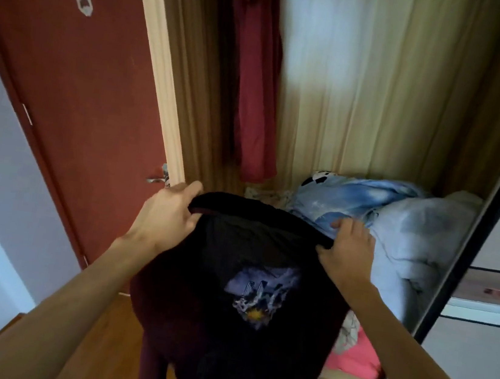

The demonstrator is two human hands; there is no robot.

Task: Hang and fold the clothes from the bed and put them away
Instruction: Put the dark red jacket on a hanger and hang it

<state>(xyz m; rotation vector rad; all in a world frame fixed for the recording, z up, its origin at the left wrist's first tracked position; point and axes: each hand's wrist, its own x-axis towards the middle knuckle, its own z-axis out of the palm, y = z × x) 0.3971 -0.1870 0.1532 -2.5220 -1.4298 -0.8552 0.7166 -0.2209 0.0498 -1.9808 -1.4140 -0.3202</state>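
I hold a black T-shirt (243, 252) with a pale blue print on its chest up in front of an open wardrobe (366, 93). My left hand (169, 213) grips its left shoulder and my right hand (347, 250) grips its right shoulder, so the shirt hangs down between my arms. A dark maroon garment (159, 311) hangs with it on the left side. A maroon garment (251, 94) hangs inside the wardrobe above the shirt.
Light blue bedding (397, 221) is piled on the wardrobe shelf behind my right hand, with pink folded cloth (356, 359) below it. A red-brown door (74, 86) with a metal handle (159, 177) stands at the left. The wardrobe's dark sliding frame (471, 237) runs down the right.
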